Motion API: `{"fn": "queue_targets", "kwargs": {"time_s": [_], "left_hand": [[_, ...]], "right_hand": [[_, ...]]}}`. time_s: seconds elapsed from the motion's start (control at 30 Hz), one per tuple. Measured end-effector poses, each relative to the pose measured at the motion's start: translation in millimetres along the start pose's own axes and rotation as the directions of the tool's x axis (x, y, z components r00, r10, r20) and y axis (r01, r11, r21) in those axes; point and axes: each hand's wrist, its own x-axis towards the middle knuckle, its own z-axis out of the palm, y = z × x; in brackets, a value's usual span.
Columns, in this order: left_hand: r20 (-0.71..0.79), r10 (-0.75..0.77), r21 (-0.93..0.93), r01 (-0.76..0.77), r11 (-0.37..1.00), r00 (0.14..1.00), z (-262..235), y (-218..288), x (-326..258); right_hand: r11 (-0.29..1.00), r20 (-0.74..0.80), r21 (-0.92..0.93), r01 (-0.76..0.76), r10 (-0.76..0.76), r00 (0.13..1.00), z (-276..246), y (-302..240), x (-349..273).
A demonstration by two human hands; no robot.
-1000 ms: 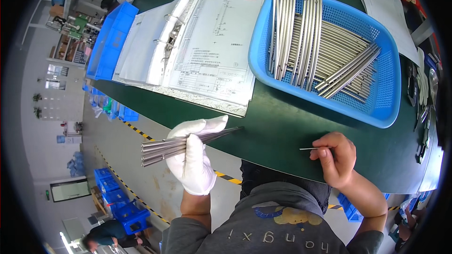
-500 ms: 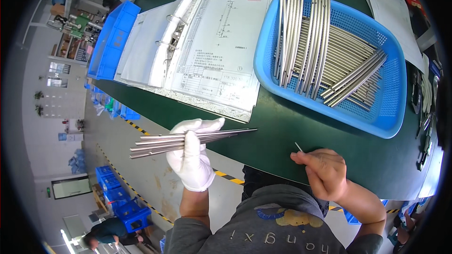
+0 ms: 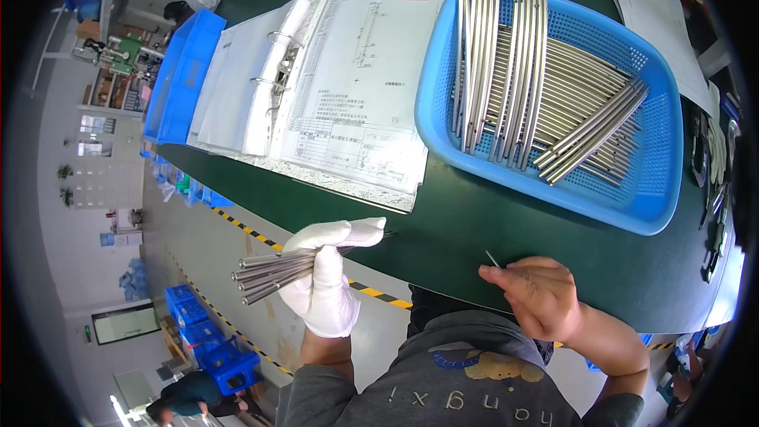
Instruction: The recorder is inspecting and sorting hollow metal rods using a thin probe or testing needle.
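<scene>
OK, printed dwg (image 3: 360,83) nr L hand (image 3: 322,281)

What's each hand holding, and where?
Left hand: bundle of metal rods, gripped between their ends. Right hand: thin metal pin, in the fingers, one end protruding.

From my remote seat I see a bundle of slim, straight, silvery metal rods (image 3: 273,275) gripped in the gloved left hand (image 3: 322,285), their round, slightly fanned ends jutting out to the left of the fingers, their middles hidden behind them. I also make out a short, thin metal pin (image 3: 492,258) pinched at the fingertips of the bare right hand (image 3: 538,294), its bare end slanting up and left beyond them, the rest hidden.
</scene>
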Motion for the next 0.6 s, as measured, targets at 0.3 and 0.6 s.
{"fn": "queue_targets", "kwargs": {"time_s": [0.3, 0.6], "left_hand": [[0.044, -0.011, -0.006, 0.011, 1.0, 0.999, 0, -10, 12], [-0.008, -0.441, -0.454, 0.389, 0.801, 0.897, 35, -50, 42]], "right_hand": [[0.999, -0.065, -0.011, -0.044, 0.043, 0.997, -2, 1, 3], [0.981, -0.049, -0.108, -0.159, 0.155, 0.987, -15, 8, 7]]}}
